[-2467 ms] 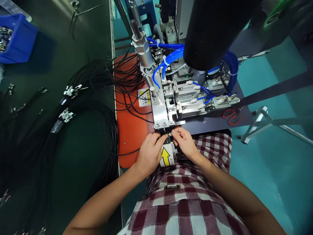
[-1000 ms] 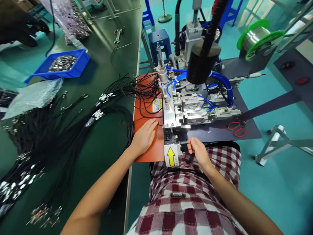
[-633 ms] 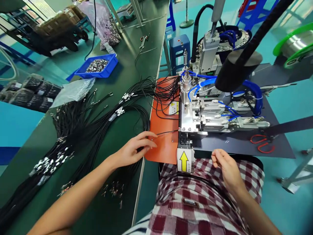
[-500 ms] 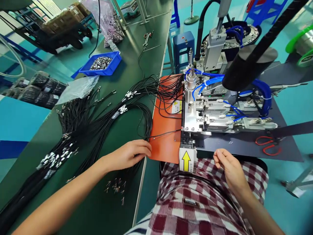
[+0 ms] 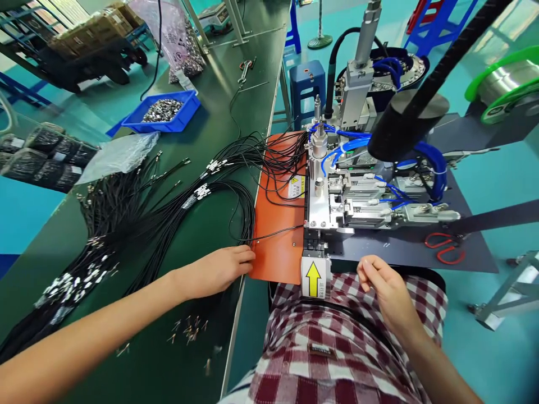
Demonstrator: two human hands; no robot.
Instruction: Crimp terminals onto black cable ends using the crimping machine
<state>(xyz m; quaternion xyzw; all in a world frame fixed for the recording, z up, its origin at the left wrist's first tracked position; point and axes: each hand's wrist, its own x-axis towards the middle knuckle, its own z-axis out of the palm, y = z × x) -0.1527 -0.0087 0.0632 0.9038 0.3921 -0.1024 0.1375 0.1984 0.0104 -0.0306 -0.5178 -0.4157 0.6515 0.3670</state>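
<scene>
My left hand (image 5: 225,270) is palm down at the table's right edge, with its fingers curled together beside the front corner of the orange plate (image 5: 277,255). A bundle of black cables (image 5: 247,216) curves down to it; the fingers hide whatever they may hold. Over my lap, in front of the machine (image 5: 322,191), my right hand (image 5: 385,289) is closed in a loose pinch, and nothing shows between its fingertips. Between the hands is a white block with a yellow arrow (image 5: 314,278). One thin black cable (image 5: 278,231) runs across the plate into the machine.
Small loose terminals (image 5: 191,329) lie on the green table below my left hand. More cables with white connectors (image 5: 78,280) spread to the left. A blue tray (image 5: 185,118) of metal parts stands further back. Red-handled scissors (image 5: 446,247) rest right of the machine.
The whole view has shifted a little, so the bench and machine appear further left. Both hands keep nearly the same pose. A small blurred bit now shows below my left hand.
</scene>
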